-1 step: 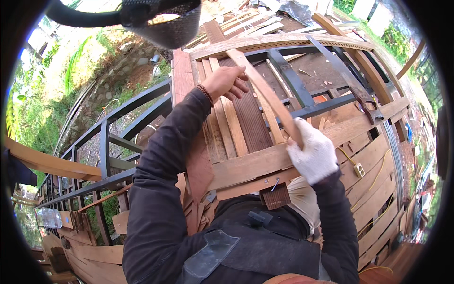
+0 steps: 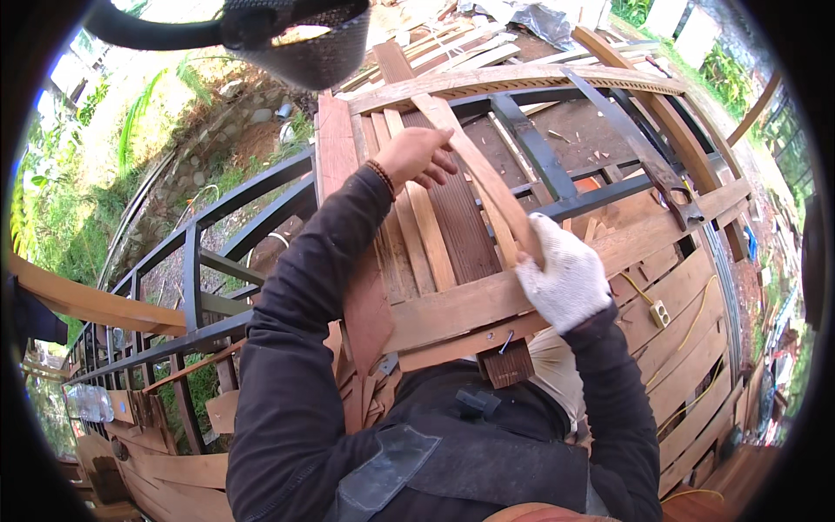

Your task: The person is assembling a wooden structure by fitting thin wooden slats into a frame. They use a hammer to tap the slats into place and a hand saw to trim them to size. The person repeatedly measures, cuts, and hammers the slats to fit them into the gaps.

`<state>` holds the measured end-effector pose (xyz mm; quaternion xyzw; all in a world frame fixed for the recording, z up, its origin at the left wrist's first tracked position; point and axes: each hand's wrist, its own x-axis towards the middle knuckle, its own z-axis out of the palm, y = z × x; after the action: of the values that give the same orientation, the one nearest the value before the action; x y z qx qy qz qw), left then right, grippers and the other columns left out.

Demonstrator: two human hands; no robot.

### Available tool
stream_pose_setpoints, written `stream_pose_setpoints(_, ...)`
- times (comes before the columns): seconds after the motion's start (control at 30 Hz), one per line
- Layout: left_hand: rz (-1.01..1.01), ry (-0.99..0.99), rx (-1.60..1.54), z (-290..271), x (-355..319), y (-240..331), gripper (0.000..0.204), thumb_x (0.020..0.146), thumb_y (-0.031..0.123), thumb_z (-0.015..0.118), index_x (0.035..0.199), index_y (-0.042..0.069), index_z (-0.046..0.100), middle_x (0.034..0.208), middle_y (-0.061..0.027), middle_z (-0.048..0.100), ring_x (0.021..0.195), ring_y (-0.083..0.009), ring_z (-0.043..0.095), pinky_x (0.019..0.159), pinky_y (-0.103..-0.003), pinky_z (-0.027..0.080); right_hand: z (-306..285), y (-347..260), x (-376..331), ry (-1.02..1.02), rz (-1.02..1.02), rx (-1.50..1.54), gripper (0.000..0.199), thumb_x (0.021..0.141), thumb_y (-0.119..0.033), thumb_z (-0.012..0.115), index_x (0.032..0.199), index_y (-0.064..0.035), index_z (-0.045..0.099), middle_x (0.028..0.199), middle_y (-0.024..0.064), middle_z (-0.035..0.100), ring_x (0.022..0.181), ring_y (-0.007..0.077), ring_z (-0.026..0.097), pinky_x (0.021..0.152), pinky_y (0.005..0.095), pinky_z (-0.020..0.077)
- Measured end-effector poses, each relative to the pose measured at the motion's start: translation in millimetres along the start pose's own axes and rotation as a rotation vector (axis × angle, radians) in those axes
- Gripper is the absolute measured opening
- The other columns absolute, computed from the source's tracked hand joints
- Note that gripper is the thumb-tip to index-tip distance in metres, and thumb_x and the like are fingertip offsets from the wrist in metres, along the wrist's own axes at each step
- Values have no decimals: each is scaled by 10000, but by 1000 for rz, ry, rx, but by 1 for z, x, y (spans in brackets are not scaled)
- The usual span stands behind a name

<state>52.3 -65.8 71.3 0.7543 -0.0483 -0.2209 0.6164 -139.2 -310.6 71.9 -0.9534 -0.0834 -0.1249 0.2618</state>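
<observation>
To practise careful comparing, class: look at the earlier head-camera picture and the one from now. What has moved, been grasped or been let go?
Nothing has visibly changed. The bare left hand still rests on the upper part of the thin wooden strip, and the white-gloved right hand still grips its lower end. The wooden slats and the dark metal frame lie as before.
</observation>
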Motion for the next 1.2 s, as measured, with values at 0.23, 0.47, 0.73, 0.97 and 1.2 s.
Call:
stream_pose_setpoints(0.23,46,212,36,-14,37,-26,281,1004,206,702,1008,-74,680,859,-142,742,625,-179,737,486,-290,576,28,-20,26,-155,-121,-9,621,865,-240,729,1412,18,587,1155,261,723,1048,415,722,939,455,582)
stream_pose_setpoints(0.47,6,315,380,-20,48,-32,384,988,225,728,1144,-118,655,823,-123,736,572,-158,711,456,-301,540,36,-27,39,-256,-92,-14,628,880,-262,719,1428,13,587,1090,247,742,980,393,740,879,451,598)
stream_pose_setpoints(0.73,3,294,418,-27,61,-38,445,995,229,713,1242,-133,636,785,-111,729,542,-154,694,432,-310,524,44,-28,48,-313,-98,-42,628,891,-259,700,1440,23,578,1004,244,734,909,382,737,815,449,600)
stream_pose_setpoints(0.97,25,306,406,-25,63,-44,420,1002,220,704,1245,-117,638,773,-101,720,523,-150,675,428,-309,514,51,-24,46,-229,-152,-18,567,905,-271,665,1393,9,591,880,218,711,826,372,736,746,471,599)
stream_pose_setpoints(1.2,-5,285,518,-30,62,-40,365,1014,231,686,1163,-102,675,807,-141,762,613,-185,738,559,-336,580,52,-27,46,-265,-150,-28,578,913,-266,645,1396,44,582,900,220,716,839,366,738,759,465,601)
